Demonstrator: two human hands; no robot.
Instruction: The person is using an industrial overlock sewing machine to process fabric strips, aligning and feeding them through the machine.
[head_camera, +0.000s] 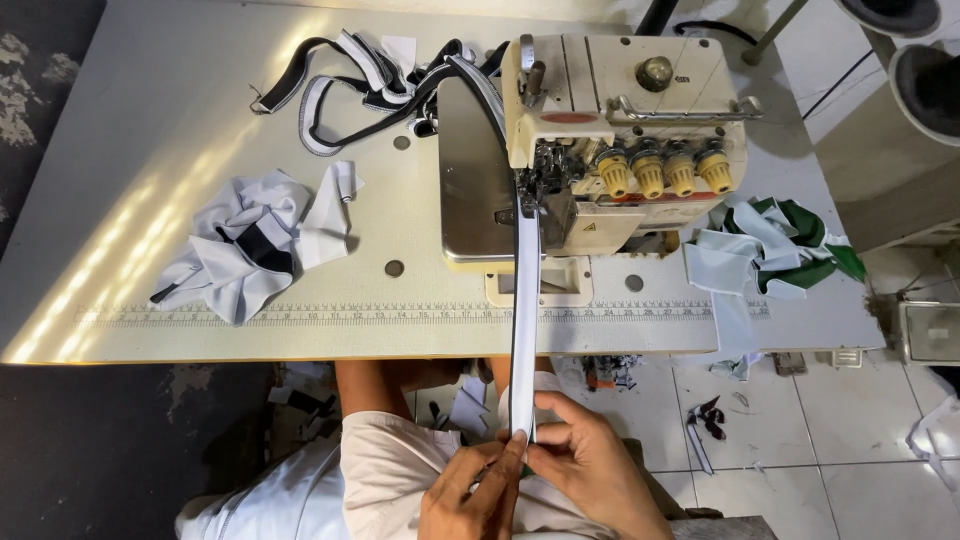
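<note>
A long white fabric strip with a dark edge (525, 300) runs from under the presser foot of a cream overlock sewing machine (620, 120) down over the table's front edge to my lap. My left hand (470, 495) pinches the strip's lower end from the left. My right hand (590, 465) pinches it from the right, thumb and fingers closed on the fabric. Both hands sit below the table edge, over my light-coloured clothing.
A pile of white and black fabric pieces (250, 245) lies on the table's left. Black-and-white sewn strips (350, 85) trail behind the machine. Green and white pieces (775, 250) rest at the right edge. Scraps litter the tiled floor (800, 420).
</note>
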